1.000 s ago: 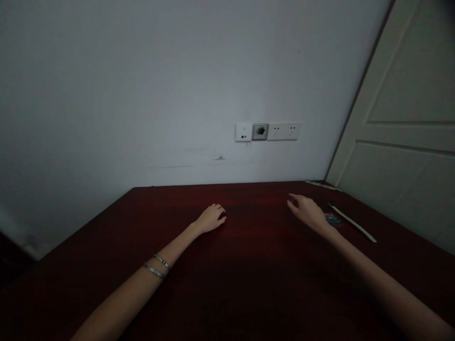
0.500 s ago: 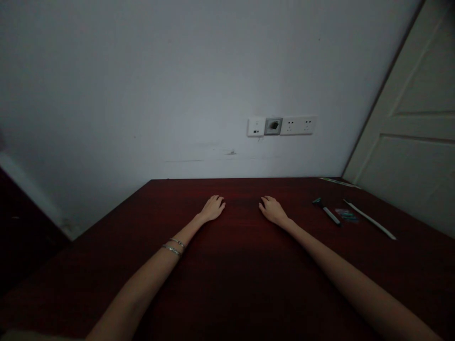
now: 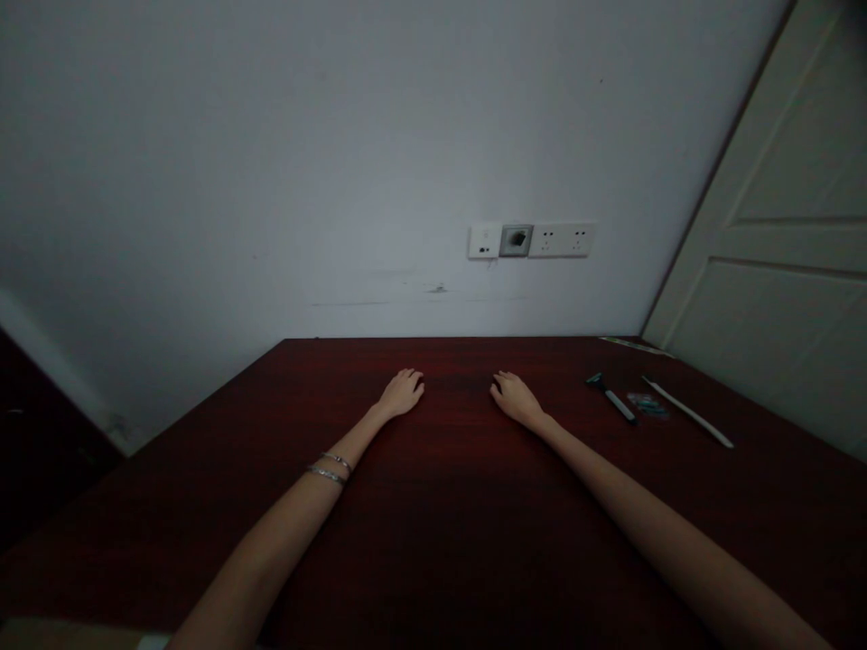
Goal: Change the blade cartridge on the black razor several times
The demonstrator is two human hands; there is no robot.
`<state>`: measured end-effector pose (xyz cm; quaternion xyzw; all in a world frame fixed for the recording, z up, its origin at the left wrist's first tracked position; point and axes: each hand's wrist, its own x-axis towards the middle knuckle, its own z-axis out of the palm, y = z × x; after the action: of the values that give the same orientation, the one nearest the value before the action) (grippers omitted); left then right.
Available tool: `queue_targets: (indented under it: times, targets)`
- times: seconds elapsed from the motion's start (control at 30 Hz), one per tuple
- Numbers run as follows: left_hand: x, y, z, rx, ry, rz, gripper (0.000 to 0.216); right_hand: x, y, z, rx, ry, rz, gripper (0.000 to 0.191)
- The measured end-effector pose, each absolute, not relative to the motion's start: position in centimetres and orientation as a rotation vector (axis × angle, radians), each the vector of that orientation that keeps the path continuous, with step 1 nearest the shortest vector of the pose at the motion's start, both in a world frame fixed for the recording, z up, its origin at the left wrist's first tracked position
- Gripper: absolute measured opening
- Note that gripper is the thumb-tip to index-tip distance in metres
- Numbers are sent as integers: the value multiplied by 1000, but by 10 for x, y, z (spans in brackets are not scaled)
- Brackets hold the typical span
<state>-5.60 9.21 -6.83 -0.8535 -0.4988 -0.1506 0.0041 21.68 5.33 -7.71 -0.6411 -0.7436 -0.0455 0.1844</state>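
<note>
Both my arms stretch out over a dark red wooden table [image 3: 433, 542]. My left hand [image 3: 402, 394] lies palm down on the wood, fingers flat and holding nothing; two thin bracelets [image 3: 329, 468] circle that forearm. My right hand [image 3: 516, 398] also rests flat and open on the table, a short way right of the left one. A razor [image 3: 610, 395] with a dark head and pale handle lies on the table to the right of my right hand, apart from it.
Beside the razor are a small bluish packet [image 3: 647, 405] and a long thin white stick [image 3: 686, 412]. A white wall with a row of sockets [image 3: 532, 240] rises behind the table. A pale door [image 3: 778, 271] stands at the right.
My right hand drew back leftward from the spot by the bluish packet and settled flat near the left hand; the razor now lies uncovered. The view shifted a little.
</note>
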Motion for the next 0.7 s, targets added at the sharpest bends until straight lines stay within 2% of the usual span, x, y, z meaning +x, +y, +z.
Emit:
queue_targets:
  times: [0.7]
  targets:
    - [-58, 90, -67, -2679, -1589, -485, 41, 214, 48, -71, -1812, -2094, -137, 40]
